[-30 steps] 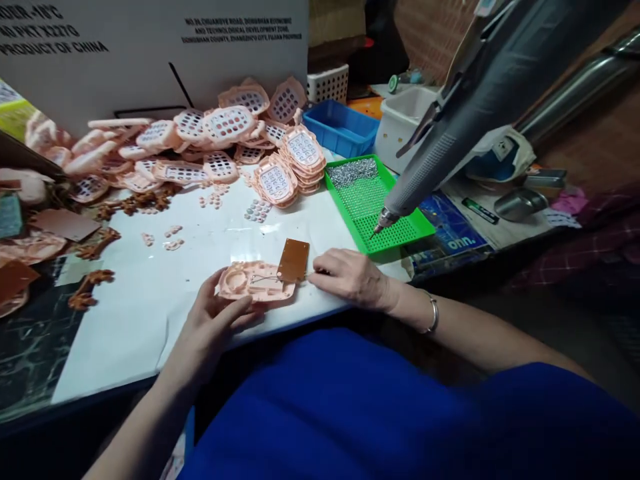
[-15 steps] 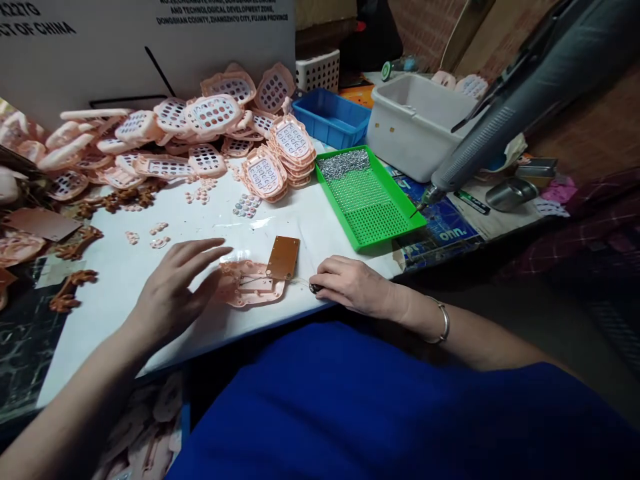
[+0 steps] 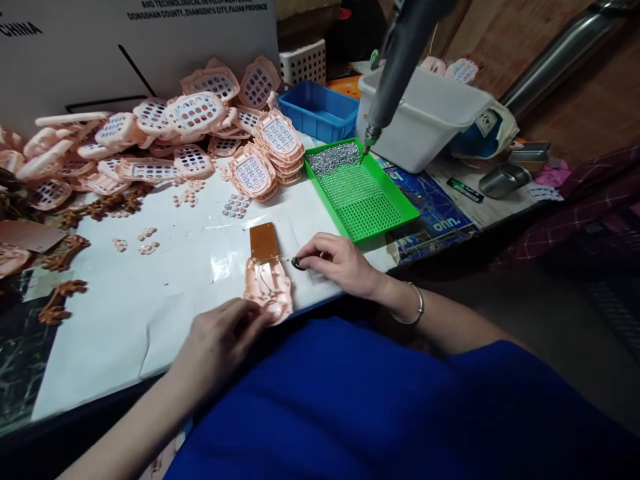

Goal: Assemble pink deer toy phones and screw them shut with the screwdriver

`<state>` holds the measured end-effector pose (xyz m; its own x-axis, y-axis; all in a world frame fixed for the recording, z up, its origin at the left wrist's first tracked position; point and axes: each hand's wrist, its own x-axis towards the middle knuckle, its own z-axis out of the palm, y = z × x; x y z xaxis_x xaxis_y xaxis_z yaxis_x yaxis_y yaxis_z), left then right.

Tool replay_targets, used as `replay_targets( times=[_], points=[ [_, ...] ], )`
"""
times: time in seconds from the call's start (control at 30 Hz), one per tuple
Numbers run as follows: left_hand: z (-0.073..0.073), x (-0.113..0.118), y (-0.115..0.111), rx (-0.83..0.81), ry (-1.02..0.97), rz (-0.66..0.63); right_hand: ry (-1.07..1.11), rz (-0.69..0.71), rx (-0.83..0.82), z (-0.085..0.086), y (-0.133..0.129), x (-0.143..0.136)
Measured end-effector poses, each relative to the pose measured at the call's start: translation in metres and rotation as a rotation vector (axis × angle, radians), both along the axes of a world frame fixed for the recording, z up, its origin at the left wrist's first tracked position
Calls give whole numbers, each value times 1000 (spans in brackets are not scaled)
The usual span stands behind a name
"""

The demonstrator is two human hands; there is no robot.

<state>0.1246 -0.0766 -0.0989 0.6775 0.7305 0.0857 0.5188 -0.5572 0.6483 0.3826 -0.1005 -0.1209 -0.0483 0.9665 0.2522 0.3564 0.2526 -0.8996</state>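
White tabletop (image 3: 190, 267), shell (image 3: 267, 287) by left hand (image 3: 220, 337)

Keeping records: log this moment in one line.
left hand: at pink shell | right hand: holding black part | brown board: at shell's far end

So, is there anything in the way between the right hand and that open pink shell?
Nothing solid that I can see: just a strip of white table covering and thin wires between the right hand and the pink shell. The brown board sits at the shell's far end.
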Motion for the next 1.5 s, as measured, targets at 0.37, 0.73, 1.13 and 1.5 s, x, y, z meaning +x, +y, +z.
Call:
replay_targets(
  times=[0.37, 0.73, 1.13, 1.5],
  points=[
    [-24, -14, 43, 326, -15, -310, 215, 151, -176, 0, -17, -3],
    [-20, 1, 18, 304, 35, -77, -792, 230, 388, -2, -27, 10],
    [-29, 4, 7, 427, -35, -115, -764, 377, 6, 15, -14, 3],
    [1, 29, 2, 693, 13, -296, -652, 202, 60, 30, 16, 7]
  ],
)
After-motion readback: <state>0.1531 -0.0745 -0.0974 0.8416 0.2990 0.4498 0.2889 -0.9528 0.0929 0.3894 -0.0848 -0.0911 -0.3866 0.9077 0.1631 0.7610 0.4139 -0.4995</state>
